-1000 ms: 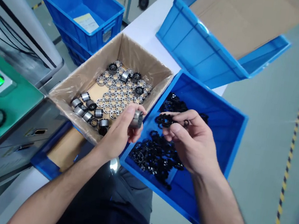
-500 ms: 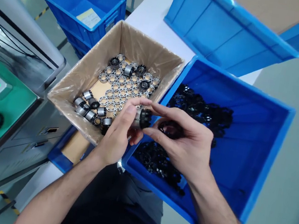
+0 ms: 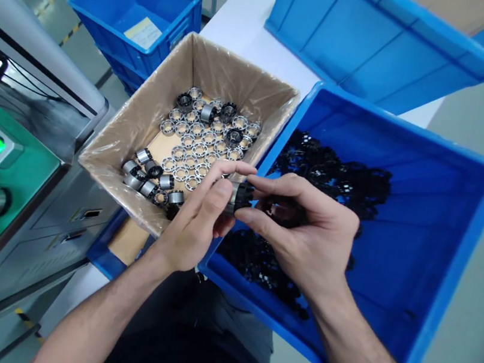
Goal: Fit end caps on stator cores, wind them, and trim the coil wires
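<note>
My left hand (image 3: 192, 228) is closed around a silver metal stator core (image 3: 233, 198), held level above the gap between carton and blue bin. On the core's right end sits a toothed black plastic end cap (image 3: 244, 198). The thumb and index finger of my right hand (image 3: 318, 238) pinch this cap from both sides. Further black plastic shows behind the pinch, under the right palm; whether it is held there or lies in the bin I cannot tell. The core's left end is hidden by my left fingers.
A plastic-lined carton (image 3: 107, 167) holds silver rings and several black-capped cores. Right of it, a blue bin (image 3: 414, 244) contains a pile of black plastic parts (image 3: 330, 170). Another blue bin (image 3: 357, 47) stands behind. A green-topped machine (image 3: 34, 174) with lit buttons is at left.
The view has shifted slightly, so both hands appear a little further right. My grip on the core and its black end cap looks the same.
</note>
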`<state>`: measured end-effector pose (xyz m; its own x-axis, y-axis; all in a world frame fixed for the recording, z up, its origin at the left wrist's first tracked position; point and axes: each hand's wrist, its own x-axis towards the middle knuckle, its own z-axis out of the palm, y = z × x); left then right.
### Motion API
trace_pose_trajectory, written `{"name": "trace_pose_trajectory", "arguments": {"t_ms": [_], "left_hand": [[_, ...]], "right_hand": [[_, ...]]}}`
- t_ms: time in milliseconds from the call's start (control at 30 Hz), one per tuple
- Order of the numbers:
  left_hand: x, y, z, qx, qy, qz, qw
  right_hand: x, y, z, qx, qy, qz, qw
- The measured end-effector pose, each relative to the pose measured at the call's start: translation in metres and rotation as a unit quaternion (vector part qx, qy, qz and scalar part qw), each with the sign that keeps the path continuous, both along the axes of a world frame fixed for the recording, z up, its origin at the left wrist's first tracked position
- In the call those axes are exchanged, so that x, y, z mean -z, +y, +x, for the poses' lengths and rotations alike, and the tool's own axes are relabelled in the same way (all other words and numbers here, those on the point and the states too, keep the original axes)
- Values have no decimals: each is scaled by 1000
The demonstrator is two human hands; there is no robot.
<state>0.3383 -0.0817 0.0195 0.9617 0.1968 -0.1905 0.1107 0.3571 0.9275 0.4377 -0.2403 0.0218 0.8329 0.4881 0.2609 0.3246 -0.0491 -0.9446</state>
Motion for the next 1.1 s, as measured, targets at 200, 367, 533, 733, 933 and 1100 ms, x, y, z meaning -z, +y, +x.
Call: {"name": "trace_pose_trajectory", "arguments": {"t_ms": [200, 367, 533, 733, 933, 1100], "left_hand": [[-2, 2, -2, 16, -5, 17, 1000], [-2, 3, 0, 39, -9, 29, 999], [-15, 69, 7, -26, 65, 399, 914], [-3, 158, 39, 114, 161, 719, 666], [20, 148, 78, 256, 190, 751, 579], [23, 142, 87, 289, 225, 747, 555]], "right_hand": [[3, 1, -1, -11, -50, 19, 998], [2, 6, -2, -13, -18, -2, 1000], [-4, -17, 28, -7, -55, -85, 995], [21, -30, 27, -258, -57, -522, 811], [40, -17, 2, -345, -37, -591, 729], [41, -27, 7, -361, -21, -595, 717]]}}
